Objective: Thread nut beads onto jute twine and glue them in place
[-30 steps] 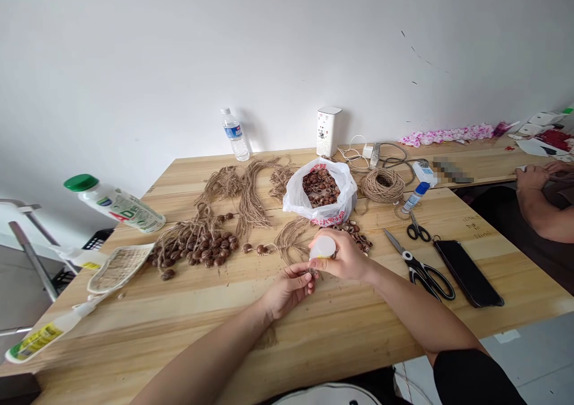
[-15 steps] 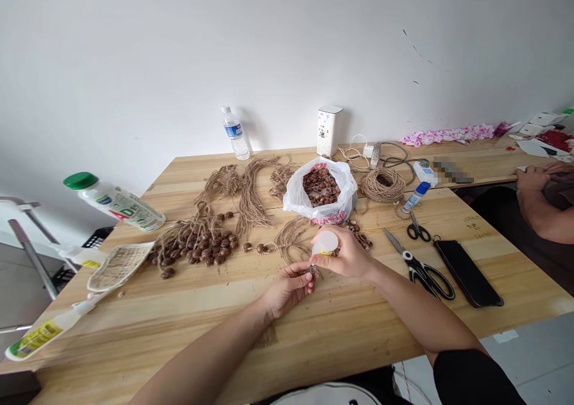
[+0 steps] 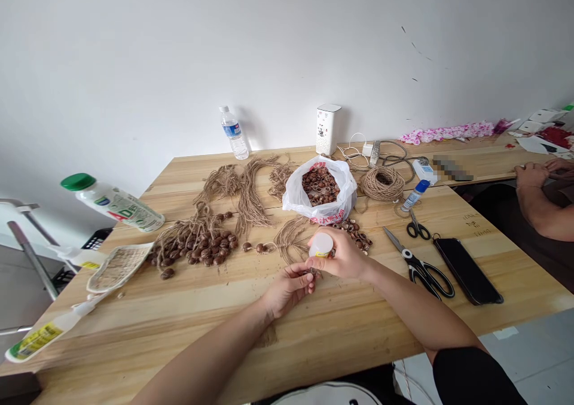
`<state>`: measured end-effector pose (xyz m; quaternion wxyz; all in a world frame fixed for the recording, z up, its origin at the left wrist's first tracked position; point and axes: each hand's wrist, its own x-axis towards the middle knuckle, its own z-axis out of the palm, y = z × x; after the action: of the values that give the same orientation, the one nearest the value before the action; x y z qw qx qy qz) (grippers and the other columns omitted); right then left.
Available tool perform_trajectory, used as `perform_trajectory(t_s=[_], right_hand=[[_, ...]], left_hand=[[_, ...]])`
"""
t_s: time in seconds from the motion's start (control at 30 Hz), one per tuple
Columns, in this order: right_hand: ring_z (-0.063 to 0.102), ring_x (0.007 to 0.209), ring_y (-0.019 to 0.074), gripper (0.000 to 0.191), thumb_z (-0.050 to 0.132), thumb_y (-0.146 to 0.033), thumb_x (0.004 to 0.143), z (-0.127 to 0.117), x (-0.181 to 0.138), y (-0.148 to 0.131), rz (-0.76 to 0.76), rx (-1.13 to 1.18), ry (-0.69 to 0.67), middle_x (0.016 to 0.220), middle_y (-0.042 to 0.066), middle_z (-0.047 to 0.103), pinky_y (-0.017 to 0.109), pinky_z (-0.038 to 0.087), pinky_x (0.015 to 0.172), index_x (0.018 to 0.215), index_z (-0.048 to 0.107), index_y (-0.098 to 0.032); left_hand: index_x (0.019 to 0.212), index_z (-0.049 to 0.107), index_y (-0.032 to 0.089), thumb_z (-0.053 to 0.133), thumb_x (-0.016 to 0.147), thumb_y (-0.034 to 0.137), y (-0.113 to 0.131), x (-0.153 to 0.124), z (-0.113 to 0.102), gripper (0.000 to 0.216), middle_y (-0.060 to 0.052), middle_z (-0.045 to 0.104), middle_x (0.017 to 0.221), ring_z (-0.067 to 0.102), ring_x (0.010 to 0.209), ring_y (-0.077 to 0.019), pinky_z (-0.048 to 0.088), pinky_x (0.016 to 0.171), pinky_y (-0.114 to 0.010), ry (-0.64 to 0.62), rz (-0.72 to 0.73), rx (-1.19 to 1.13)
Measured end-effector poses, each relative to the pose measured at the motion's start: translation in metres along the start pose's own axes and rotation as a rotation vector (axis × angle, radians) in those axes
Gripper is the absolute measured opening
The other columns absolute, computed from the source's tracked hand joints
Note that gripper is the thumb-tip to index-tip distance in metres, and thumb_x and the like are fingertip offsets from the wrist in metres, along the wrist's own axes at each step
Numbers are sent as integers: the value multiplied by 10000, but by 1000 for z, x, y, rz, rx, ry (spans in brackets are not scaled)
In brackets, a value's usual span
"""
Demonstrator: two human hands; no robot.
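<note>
My right hand (image 3: 347,256) is wrapped around a small translucent glue bottle (image 3: 321,244) with a yellow label, its round base facing me. The bottle is tilted, and its nozzle end is hidden by my fingers. Just below it, my left hand (image 3: 287,290) pinches a small brown nut shell (image 3: 314,271), mostly covered by the fingertips. Twine strands (image 3: 291,237) lie spread on the wood beyond both hands. Loose shell pieces (image 3: 356,236) are scattered behind my right hand. A white plastic bag (image 3: 296,197) full of brown shells stands farther back.
Shells tied on twine (image 3: 208,246) are heaped at left, beside a woven tray (image 3: 117,270), a similar bottle (image 3: 42,338) and a green-capped bottle (image 3: 121,204). Scissors (image 3: 426,276), a phone (image 3: 469,271) and a twine coil (image 3: 382,185) lie right. Another person's arms (image 3: 542,195) rest far right.
My right hand and the glue bottle have shifted slightly left over the shell. My left hand keeps its place and pinch.
</note>
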<state>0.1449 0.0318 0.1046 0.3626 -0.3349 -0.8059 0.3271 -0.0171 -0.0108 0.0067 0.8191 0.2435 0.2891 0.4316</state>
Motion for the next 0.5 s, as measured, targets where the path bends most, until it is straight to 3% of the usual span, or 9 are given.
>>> perform_trajectory(t_s=[0.5], right_hand=[[458, 600, 118, 282, 697, -374, 708, -5, 0, -2, 38, 5, -2, 678, 1, 537, 234, 366, 555, 814, 593, -135]], left_hand=[[807, 707, 149, 777, 601, 97, 0, 1, -2, 224, -43, 689, 725, 581, 569, -90, 448, 585, -222, 33, -6, -91]])
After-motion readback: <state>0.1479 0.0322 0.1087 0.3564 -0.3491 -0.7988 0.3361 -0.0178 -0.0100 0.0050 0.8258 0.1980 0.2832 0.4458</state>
